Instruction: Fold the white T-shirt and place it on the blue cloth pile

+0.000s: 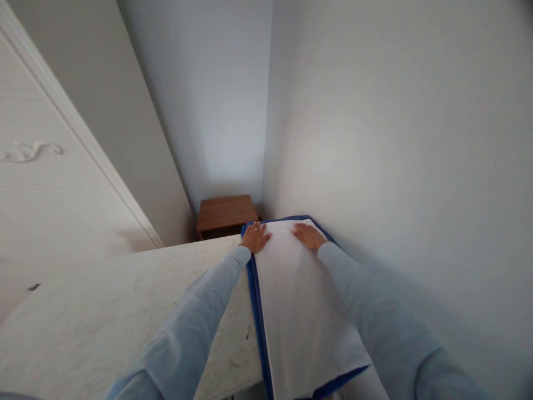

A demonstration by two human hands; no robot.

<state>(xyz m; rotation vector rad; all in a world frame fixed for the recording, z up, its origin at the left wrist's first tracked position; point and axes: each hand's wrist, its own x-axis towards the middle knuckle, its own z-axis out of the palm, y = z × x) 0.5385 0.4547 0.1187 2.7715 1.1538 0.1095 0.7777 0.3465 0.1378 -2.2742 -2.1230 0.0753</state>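
Note:
A long white cloth with blue fabric showing along its edges lies folded in a strip on the right end of a pale surface, close to the wall. My left hand rests flat on the far left corner, fingers spread, a ring on one finger. Near the far right edge, my right hand lies flat on the white cloth with its fingers stretched toward the left. Neither hand grips anything. The nearest end of the cloth shows a blue underside at its corner.
A pale, mottled mattress-like surface spreads to the left, with a dark mark near its far left. Beyond it stands a low brown wooden table in the corner. A white wardrobe with raised ornament is at left; a plain wall borders the right.

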